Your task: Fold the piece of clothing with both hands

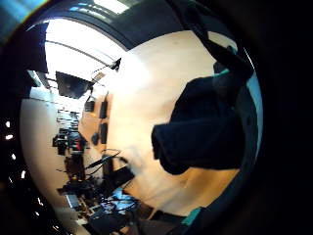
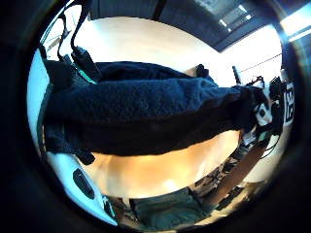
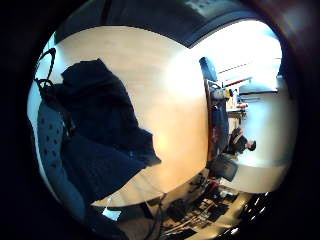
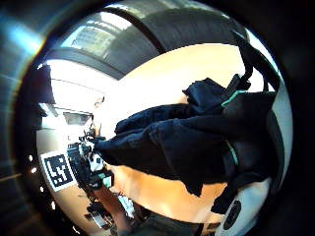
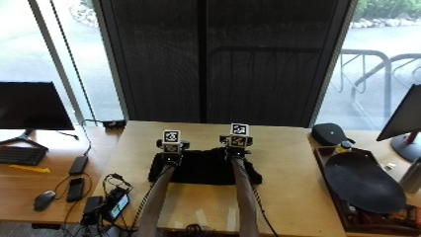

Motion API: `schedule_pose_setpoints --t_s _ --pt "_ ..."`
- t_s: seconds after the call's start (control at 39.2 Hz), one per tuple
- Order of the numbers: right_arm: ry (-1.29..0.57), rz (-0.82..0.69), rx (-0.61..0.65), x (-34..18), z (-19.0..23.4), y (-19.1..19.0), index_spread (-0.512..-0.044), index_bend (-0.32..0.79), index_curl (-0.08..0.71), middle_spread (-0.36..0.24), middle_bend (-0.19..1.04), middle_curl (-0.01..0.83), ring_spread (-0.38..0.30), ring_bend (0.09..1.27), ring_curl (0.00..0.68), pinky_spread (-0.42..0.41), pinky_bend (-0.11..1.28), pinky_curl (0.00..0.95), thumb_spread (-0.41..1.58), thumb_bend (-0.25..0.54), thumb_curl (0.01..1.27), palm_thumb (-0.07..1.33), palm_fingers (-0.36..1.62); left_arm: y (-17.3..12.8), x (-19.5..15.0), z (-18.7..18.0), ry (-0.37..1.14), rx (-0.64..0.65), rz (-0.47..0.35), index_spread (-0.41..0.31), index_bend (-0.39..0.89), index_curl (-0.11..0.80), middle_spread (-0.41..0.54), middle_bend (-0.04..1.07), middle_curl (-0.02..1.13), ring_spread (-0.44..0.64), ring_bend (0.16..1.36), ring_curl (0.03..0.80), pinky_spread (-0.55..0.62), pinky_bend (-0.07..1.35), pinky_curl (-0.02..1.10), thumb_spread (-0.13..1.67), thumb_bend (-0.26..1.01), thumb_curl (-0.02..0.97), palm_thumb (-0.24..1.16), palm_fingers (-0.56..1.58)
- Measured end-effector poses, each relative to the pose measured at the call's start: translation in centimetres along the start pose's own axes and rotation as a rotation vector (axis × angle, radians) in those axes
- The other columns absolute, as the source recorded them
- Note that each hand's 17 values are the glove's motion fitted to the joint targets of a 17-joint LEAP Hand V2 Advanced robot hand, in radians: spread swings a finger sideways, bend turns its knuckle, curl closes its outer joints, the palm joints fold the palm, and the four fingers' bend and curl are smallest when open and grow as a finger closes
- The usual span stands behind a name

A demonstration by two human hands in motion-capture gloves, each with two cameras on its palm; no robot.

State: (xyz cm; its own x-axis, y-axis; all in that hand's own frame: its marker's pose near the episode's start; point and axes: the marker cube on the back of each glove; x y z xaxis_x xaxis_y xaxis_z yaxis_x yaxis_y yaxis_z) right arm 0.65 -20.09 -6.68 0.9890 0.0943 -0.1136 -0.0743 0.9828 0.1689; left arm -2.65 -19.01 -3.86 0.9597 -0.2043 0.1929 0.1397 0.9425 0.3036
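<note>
In the outside view, a dark, fuzzy piece of clothing (image 5: pixel 200 168) lies in the middle of the frame on the pale wooden bench (image 5: pixel 289 168), its long axis running left to right across the bench, already bunched into a low band. Going from the left of the frame: a black monitor (image 5: pixel 33 106), a keyboard and mouse sit on a neighbouring desk, well apart from the work. Next comes the left hand (image 5: pixel 170 148) at the garment's upper left edge, then the right hand (image 5: pixel 235 145) at its upper right edge; both forearms reach straight up the frame, side by side, each about equally near its own end of the cloth. The palm views show the dark fabric close against both palms, draped and lifted off the bench, so each hand seems to be grasping a far corner, though the fingers themselves are hidden and I cannot tell their curl for certain. The coming fold, I judge, turns on the far edge lying beyond the fingers, to be drawn toward the person
</note>
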Motion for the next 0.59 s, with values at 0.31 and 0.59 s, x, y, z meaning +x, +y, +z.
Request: schedule_pose_setpoints --t_s 0.31,0.59 --pt "0.054 0.025 0.044 -0.5 8.1 -2.3 -0.313 0.15 0.338 -0.256 0.32 0.451 -0.253 0.72 0.451 -0.339 0.59 0.38 1.1 -0.002 0.38 1.1 1.25 -0.6 1.7 7.7 -0.024 -0.137 -0.001 -0.314 0.26 0.491 -0.332 0.45 0.54 -0.35 0.63 0.444 -0.08 0.09 0.33 1.27 -0.01 0.394 0.85 1.13" --pt "0.054 0.026 0.147 1.6 4.2 -2.1 -0.317 0.11 0.324 -0.256 0.31 0.456 -0.259 0.65 0.438 -0.294 0.59 0.381 0.98 -0.026 0.43 1.06 1.15 -0.2 -0.3 6.5 0.031 -0.026 -0.05 -0.274 0.08 0.45 -0.32 0.49 0.55 -0.33 0.68 0.466 -0.01 0.14 0.28 1.27 -0.01 0.385 0.85 0.94"
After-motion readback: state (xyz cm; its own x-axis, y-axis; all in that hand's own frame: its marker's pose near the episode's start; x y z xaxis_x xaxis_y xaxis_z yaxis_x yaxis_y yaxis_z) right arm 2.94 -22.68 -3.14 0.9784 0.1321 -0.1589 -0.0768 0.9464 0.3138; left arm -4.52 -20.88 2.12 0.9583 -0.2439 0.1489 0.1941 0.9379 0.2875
